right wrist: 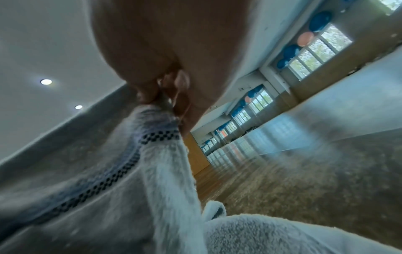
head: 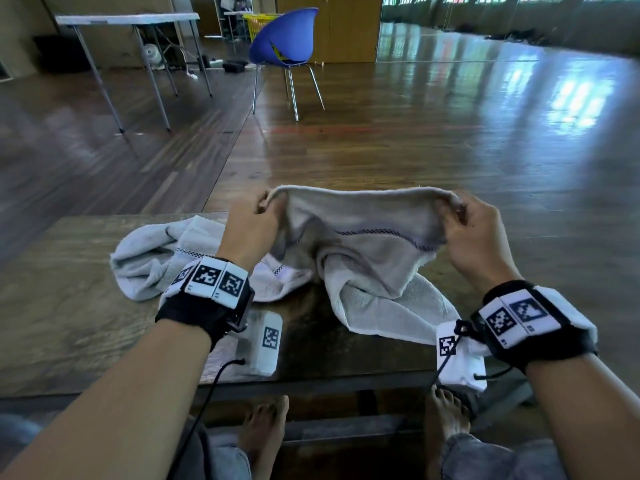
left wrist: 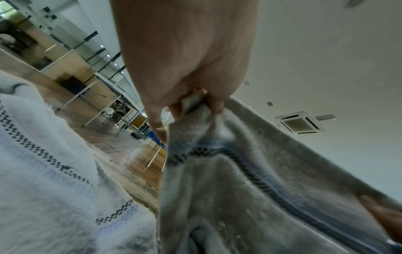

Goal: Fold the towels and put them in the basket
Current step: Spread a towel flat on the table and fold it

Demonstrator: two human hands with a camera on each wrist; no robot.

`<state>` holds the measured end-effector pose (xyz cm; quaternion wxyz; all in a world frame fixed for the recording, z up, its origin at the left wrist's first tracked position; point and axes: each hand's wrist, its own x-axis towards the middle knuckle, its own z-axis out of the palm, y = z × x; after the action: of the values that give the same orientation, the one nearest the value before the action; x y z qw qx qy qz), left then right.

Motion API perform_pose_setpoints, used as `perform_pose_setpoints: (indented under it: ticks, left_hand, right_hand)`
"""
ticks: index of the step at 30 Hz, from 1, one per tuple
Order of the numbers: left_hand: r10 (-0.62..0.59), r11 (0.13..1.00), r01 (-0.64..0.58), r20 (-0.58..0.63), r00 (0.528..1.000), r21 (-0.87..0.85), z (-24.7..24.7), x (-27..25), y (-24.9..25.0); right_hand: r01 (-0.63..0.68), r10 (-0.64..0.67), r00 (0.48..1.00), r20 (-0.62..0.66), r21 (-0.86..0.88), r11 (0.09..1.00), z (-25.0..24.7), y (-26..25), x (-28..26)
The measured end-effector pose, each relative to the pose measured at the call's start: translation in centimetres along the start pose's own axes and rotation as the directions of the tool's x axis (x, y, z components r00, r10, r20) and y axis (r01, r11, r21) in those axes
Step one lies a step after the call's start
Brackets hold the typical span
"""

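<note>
Left hand [head: 254, 225] and right hand [head: 474, 230] each pinch a top corner of the towel [head: 363, 244], held above the table [head: 69, 323] at 12 o'clock; long edge runs 9-to-3, bottom trailing (second towel [head: 156, 258] at 9, untouched). Basket unseen.

Table [head: 69, 306] surface bare across the left and lower-left of the head view; open passage there; second towel [head: 152, 258] heaped centre-left, just beside the left hand [head: 249, 233], blocks the way inward; held towel [head: 367, 237] stretched between both hands, its lower part draped on the table at centre, fills the gap between them; right hand [head: 474, 237] at its other corner; bare tabletop to the right of it; blue chair [head: 282, 39] well apart, upper centre; floor beyond open
</note>
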<state>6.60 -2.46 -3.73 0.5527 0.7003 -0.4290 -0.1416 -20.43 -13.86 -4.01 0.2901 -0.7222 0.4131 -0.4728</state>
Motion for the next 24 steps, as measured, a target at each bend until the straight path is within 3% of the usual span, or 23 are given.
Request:
perform_pose_setpoints:
  ticks: [2, 3, 6, 8, 11, 15, 17, 19, 21, 22, 24]
  left_hand:
    - [-0.076, 0.996, 0.064, 0.204, 0.976, 0.066, 0.1, -0.2, -0.3]
    - [-0.092, 0.988, 0.047, 0.322, 0.942, 0.144, 0.3, -0.4, -0.5]
    - [-0.050, 0.934, -0.151, 0.536, 0.843, 0.324, 1.0, -1.1, -1.2]
    - [-0.066, 0.888, -0.219, 0.584, 0.809, 0.404, 1.6, -1.6, -1.7]
    - [-0.159, 0.851, -0.220, 0.633, 0.758, 0.477, 2.1, -1.9, -2.1]
    - [-0.174, 0.851, -0.196, 0.614, 0.770, 0.487, 2.3, -1.5, -1.5]
    - [-0.164, 0.869, -0.176, 0.604, 0.780, 0.462, 2.4, -1.1, -1.3]
    - [-0.141, 0.888, -0.159, 0.585, 0.799, 0.431, 2.2, -0.9, -1.0]
    - [-0.058, 0.888, -0.226, 0.587, 0.808, 0.399, 2.3, -1.0, -1.1]
    - [-0.036, 0.876, -0.263, 0.599, 0.800, 0.405, 2.5, -1.1, -1.3]
    - [-0.069, 0.856, -0.309, 0.683, 0.727, 0.415, 2.8, -1.5, -2.1]
  right_hand:
    - [-0.038, 0.035, 0.990, 0.135, 0.021, 0.999, -0.1, 0.4, 0.1]
    - [-0.039, 0.046, 0.974, 0.222, -0.035, 0.999, -0.1, 0.8, 0.1]
    - [0.066, 0.114, 0.874, 0.472, -0.347, 0.936, -0.2, 2.2, -0.5]
    - [0.094, 0.234, 0.786, 0.572, -0.485, 0.869, -0.1, 3.0, -0.8]
    - [0.033, 0.405, 0.651, 0.642, -0.558, 0.830, -0.1, 3.3, -1.0]
    - [-0.045, 0.488, 0.576, 0.656, -0.570, 0.820, 0.0, 3.7, -1.1]
    - [-0.043, 0.488, 0.592, 0.642, -0.579, 0.814, 0.3, 3.9, -0.8]
    - [-0.038, 0.442, 0.684, 0.580, -0.577, 0.816, 0.3, 4.0, -0.4]
    - [-0.059, 0.396, 0.774, 0.494, -0.565, 0.823, 0.3, 3.9, 0.0]
    - [-0.077, 0.393, 0.791, 0.470, -0.560, 0.825, 0.3, 3.8, 0.1]
    - [-0.093, 0.439, 0.735, 0.516, -0.564, 0.820, 0.3, 3.5, 0.2]
